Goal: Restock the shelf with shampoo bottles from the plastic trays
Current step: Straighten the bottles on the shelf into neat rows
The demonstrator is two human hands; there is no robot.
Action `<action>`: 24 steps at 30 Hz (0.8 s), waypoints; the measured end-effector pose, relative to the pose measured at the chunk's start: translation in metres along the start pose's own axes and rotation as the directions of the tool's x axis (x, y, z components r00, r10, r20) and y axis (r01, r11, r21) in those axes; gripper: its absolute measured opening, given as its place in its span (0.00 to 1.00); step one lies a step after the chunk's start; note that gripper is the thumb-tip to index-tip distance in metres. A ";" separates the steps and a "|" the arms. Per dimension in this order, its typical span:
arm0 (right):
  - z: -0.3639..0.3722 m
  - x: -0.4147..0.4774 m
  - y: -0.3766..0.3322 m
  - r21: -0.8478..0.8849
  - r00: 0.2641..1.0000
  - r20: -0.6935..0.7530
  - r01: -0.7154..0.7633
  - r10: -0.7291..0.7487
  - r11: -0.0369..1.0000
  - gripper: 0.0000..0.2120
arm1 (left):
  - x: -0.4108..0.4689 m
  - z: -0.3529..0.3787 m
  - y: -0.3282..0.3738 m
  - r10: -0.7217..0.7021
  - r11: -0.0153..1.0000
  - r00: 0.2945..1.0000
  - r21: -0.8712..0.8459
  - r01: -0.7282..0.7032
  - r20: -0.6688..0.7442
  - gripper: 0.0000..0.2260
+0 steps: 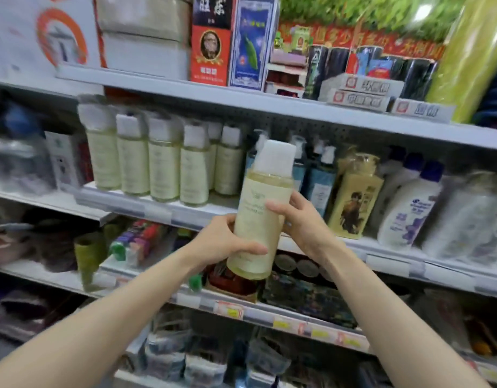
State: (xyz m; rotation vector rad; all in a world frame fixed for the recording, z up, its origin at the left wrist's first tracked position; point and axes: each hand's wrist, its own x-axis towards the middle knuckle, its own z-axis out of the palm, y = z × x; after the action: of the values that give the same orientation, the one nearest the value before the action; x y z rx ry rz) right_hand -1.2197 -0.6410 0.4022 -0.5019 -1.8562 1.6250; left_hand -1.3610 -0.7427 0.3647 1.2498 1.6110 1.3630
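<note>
A pale yellow shampoo bottle (262,211) with a white cap is held upright, slightly tilted, in front of the middle shelf (157,208). My left hand (225,242) grips its lower part, thumb across the front. My right hand (300,222) holds its right side, fingers curled round the label. Several matching bottles (163,166) stand in a row on the shelf to the left, with a gap of bare shelf between that row and the held bottle. No plastic tray is in view.
Blue pump bottles (320,180), a yellow bottle (353,200) and white bottles (407,208) stand to the right on the same shelf. Boxes (211,43) fill the shelf above. Lower shelves hold packaged goods (138,242). The picture is blurred.
</note>
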 end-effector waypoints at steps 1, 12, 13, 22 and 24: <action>0.007 0.006 -0.004 -0.038 1.000 -0.017 0.017 -0.018 0.999 0.27 | 0.002 -0.010 0.001 0.013 1.000 1.000 -0.004 -0.013 -0.022 0.22; 0.083 0.084 -0.010 -0.217 0.966 -0.237 0.052 -0.105 0.975 0.29 | 0.051 -0.105 -0.014 0.145 0.986 0.986 0.092 -0.138 -0.079 0.27; 0.086 0.090 -0.009 -0.226 0.959 -0.259 0.058 -0.117 0.973 0.29 | 0.058 -0.109 -0.015 0.159 0.983 0.985 0.099 -0.152 -0.064 0.27; 0.092 0.132 0.006 -0.256 0.922 -0.359 0.053 -0.145 0.965 0.28 | 0.099 -0.136 -0.033 0.177 0.975 0.984 0.135 -0.176 0.001 0.30; 0.091 0.141 0.009 -0.290 0.918 -0.362 0.051 -0.158 0.956 0.27 | 0.105 -0.138 -0.039 0.190 0.969 0.981 0.171 -0.179 -0.050 0.33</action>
State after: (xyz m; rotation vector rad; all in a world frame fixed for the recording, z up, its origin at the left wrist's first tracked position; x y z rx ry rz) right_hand -1.3855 -0.6161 0.4162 -0.7652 -1.7774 1.1045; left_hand -1.5303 -0.6877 0.3670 1.4996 1.7176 1.4185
